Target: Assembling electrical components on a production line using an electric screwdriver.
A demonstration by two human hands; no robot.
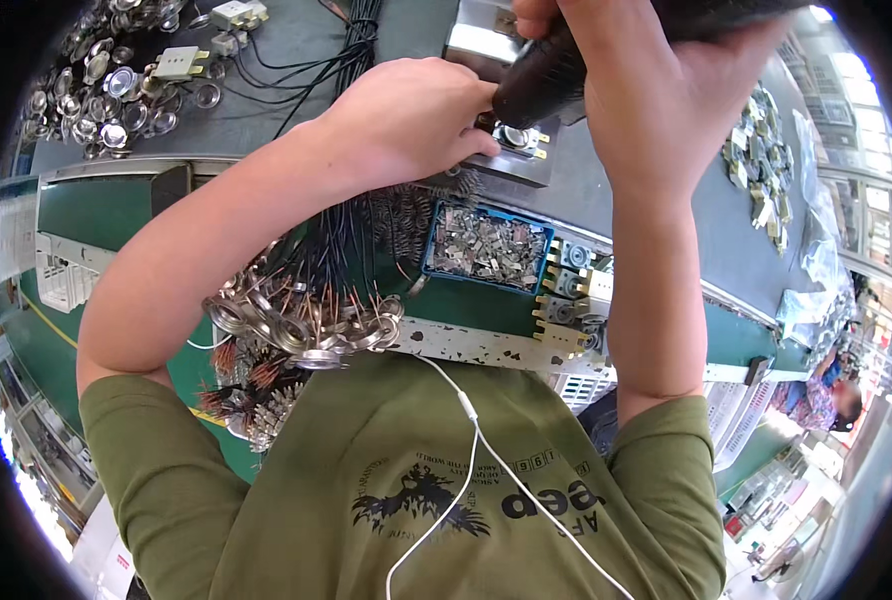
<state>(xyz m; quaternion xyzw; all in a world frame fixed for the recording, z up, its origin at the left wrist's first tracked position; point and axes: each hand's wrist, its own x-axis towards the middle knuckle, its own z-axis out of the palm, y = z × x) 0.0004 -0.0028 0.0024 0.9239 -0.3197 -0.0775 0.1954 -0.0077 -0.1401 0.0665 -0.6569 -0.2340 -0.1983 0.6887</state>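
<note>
Wired pieces at the near edge: a thick heap of round metal discs with black leads lies at the front lip of the surface, just above the person's green shirt; by the look of it these are units already wired, though I cannot tell at which stage.
Blue tray: a small blue tray of grey metal clips sits just beyond the heap, well filled, so stock remains.
Cream blocks: a few cream terminal blocks are stacked right of the tray.
Piece in hand: a small round metal part on a cream base rests on a grey metal fixture, under the tool tip.
Left hand: left hand, its grip pinched on the part, steadying it.
Right hand: right hand, its grip wrapped around a black powered driver pressed down onto the part.
Progress: judged mid-run; one piece is being fastened.
Far left: loose shiny discs and cream connectors wait, seemingly unassembled.
Far right: a smaller pile of parts lies there.
</note>
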